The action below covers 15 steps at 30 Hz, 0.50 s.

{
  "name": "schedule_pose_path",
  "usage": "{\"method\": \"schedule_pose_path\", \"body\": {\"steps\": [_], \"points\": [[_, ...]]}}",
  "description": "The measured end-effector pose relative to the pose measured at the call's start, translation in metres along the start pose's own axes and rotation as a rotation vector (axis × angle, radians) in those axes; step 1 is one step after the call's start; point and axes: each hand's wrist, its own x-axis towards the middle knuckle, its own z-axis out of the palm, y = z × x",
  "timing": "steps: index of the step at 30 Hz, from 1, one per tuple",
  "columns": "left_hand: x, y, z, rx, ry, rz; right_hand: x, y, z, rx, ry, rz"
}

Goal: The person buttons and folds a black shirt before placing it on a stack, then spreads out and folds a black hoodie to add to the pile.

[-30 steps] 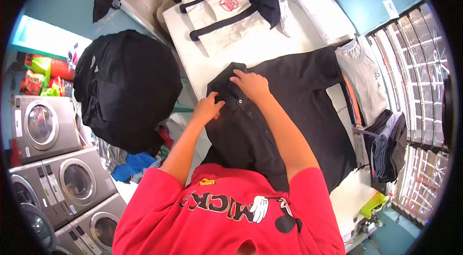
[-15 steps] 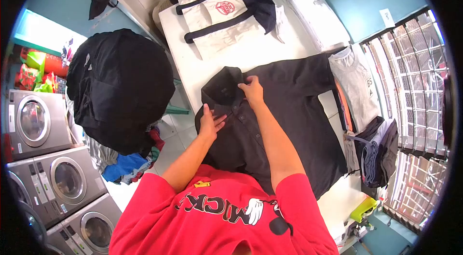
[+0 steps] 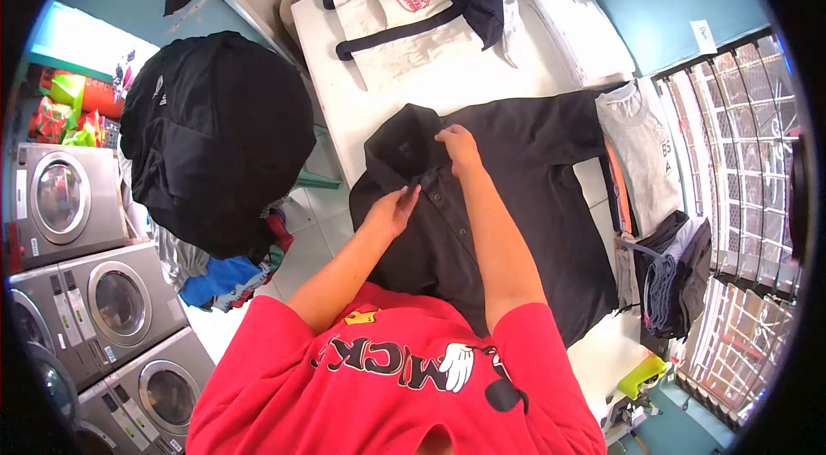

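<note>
A black collared shirt (image 3: 533,197) lies spread front side up on the white table, its collar pointing away from me and a row of buttons down its front. My right hand (image 3: 460,151) pinches the shirt at the right side of the collar. My left hand (image 3: 394,210) is at the lower left of the neck opening, thumb and fingers closed on the cloth near the top of the button strip. Part of the shirt's lower left side is hidden under my forearms.
On the white table (image 3: 344,119) are a cream-and-navy bag (image 3: 387,12), folded white cloth (image 3: 572,29), a grey T-shirt (image 3: 637,145) and folded dark clothes (image 3: 667,283). A large black-covered bundle (image 3: 219,141) stands left, near front-loading washers (image 3: 120,309).
My left hand has moved right and up to the neck opening, its spread fingers now drawn together. My right hand stays at the collar. The view has shifted slightly.
</note>
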Motion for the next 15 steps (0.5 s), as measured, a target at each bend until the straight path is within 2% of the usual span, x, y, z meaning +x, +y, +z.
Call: {"method": "schedule_pose_path", "body": {"steps": [2, 3, 4, 5, 6, 7, 8, 9, 11, 12, 13, 14, 15], "points": [[0.002, -0.003, -0.002, -0.103, 0.003, 0.057, -0.003, -0.005, -0.006, 0.298, -0.065, 0.274], [-0.003, -0.005, -0.002, -0.019, -0.051, 0.139, -0.004, -0.007, -0.008, 0.297, -0.066, 0.275], [-0.009, -0.007, -0.002, 0.067, -0.104, 0.219, -0.006, -0.009, -0.01, 0.435, -0.118, 0.358], [-0.01, -0.008, -0.002, 0.068, -0.104, 0.218, -0.005, -0.007, -0.013, 0.574, -0.169, 0.439], [-0.011, -0.007, -0.002, 0.076, -0.073, 0.198, -0.002, 0.0, -0.013, 0.574, -0.168, 0.438], [-0.013, -0.007, -0.001, 0.084, -0.043, 0.178, 0.002, 0.01, -0.011, 0.718, -0.209, 0.452], [-0.012, -0.007, -0.004, 0.088, -0.048, 0.177, 0.003, 0.013, -0.011, 0.862, -0.25, 0.462], [-0.012, -0.006, -0.006, 0.115, -0.118, 0.191, 0.003, 0.016, -0.01, 0.866, -0.247, 0.453], [-0.011, -0.002, -0.01, 0.146, -0.195, 0.203, 0.0, 0.023, -0.005, 0.565, -0.115, 0.381], [-0.011, 0.002, -0.013, 0.112, 0.002, 0.17, 0.003, 0.03, -0.001, 0.305, -0.021, 0.217], [-0.011, 0.004, -0.016, 0.078, 0.198, 0.136, 0.007, 0.037, -0.001, 0.308, -0.017, 0.211], [-0.025, 0.001, -0.01, 0.084, 0.187, 0.139, 0.007, 0.038, -0.003, 0.145, 0.065, 0.049], [-0.05, -0.003, 0.001, 0.236, 0.274, 0.311, 0.005, 0.038, -0.005, -0.015, 0.151, -0.11]]}}
